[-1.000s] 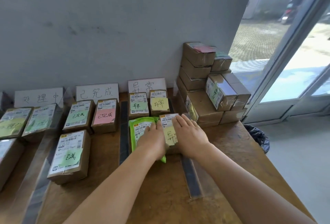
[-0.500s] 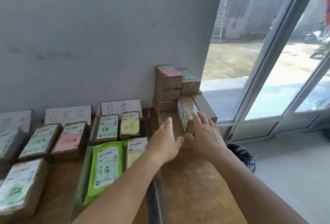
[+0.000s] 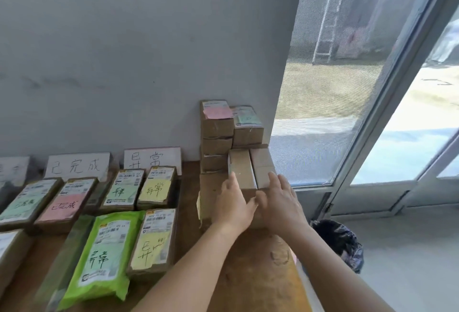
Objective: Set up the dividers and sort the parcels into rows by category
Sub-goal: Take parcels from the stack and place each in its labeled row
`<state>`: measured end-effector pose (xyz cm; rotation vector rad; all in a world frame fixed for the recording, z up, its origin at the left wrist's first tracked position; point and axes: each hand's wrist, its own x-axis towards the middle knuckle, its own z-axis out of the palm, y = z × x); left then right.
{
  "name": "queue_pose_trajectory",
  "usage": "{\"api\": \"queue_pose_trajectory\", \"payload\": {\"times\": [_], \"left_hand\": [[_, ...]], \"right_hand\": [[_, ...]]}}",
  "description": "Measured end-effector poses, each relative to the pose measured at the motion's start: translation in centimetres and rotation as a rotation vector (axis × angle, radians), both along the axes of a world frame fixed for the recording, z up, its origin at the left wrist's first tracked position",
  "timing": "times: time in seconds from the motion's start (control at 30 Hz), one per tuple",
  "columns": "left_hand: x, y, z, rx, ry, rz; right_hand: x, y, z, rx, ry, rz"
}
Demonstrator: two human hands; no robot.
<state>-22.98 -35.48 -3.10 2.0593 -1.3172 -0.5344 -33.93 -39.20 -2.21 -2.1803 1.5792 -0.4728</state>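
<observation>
Head camera is looking down over the brown wooden table (image 3: 260, 269). Nearest, the bright green plastic mailer (image 3: 104, 252) and the cardboard parcel with a yellow note (image 3: 152, 239) are lying flat in the row under the white handwritten sign at the wall (image 3: 152, 158); two more note-marked cardboard parcels (image 3: 141, 188) are sitting behind them. A dark flat divider strip (image 3: 62, 262) is running along the mailer's left side, with a pink-noted parcel (image 3: 63, 203) and a green-noted one (image 3: 27, 200) lying beyond it in the next row.

Further out, both hands are reaching into the unsorted stack of plain brown cardboard boxes (image 3: 216, 135) against the grey wall. The left hand (image 3: 233, 202) and right hand (image 3: 280, 200) are flanking a small brown box (image 3: 242, 169), fingers nearly straight and laid along its sides (a firm grip is not yet showing). Neither hand is lifting anything.

Judging by the layout, dividers and signs are already standing and several rows are partly filling; the stack by the glass door (image 3: 372, 113) is still waiting, so sorting looks perhaps halfway.
</observation>
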Motion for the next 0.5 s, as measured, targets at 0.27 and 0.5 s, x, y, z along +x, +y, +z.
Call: {"api": "queue_pose_trajectory", "payload": {"times": [0.27,0.5], "left_hand": [[-0.2,-1.3,-0.9,-0.007,-0.058,0.16],[-0.3,-1.2,-1.2,-0.082,-0.164,0.135]], "right_hand": [[0.1,-2.2,-1.3,0.034,-0.078,-0.041],[0.1,-2.8,-1.6,-0.022,-0.095,-0.032]]}}
